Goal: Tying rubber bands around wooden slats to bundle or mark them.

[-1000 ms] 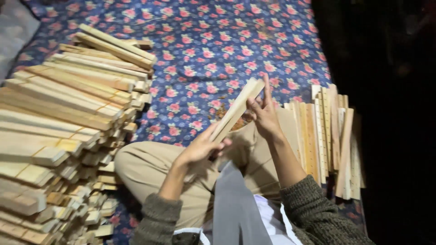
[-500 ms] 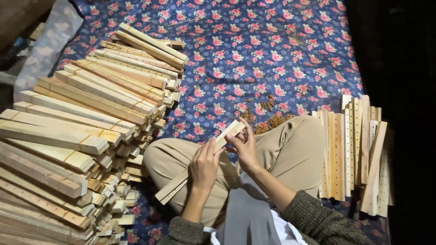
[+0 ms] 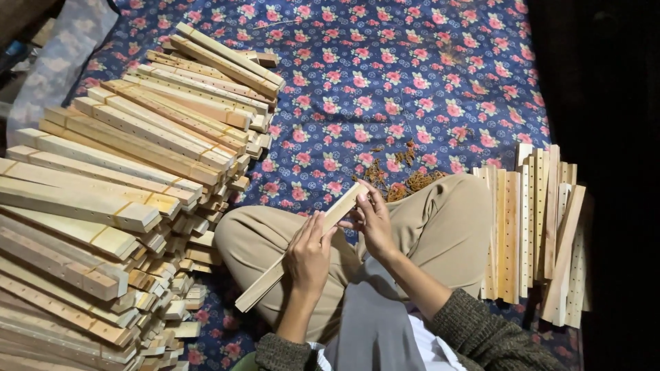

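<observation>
Both the left hand (image 3: pixel 308 255) and the right hand (image 3: pixel 375 221) have their fingers closed around one wooden slat (image 3: pixel 302 255), held slantwise over the lap, between the large slat stack (image 3: pixel 124 185) and a smaller slat pile (image 3: pixel 536 233) on the floral cloth (image 3: pixel 385 82).

A blue cloth (image 3: pixel 385 62) printed with pink flowers covers the floor; light falls on its middle, while the right edge (image 3: pixel 619 103) lies in deep shadow, details hidden
</observation>
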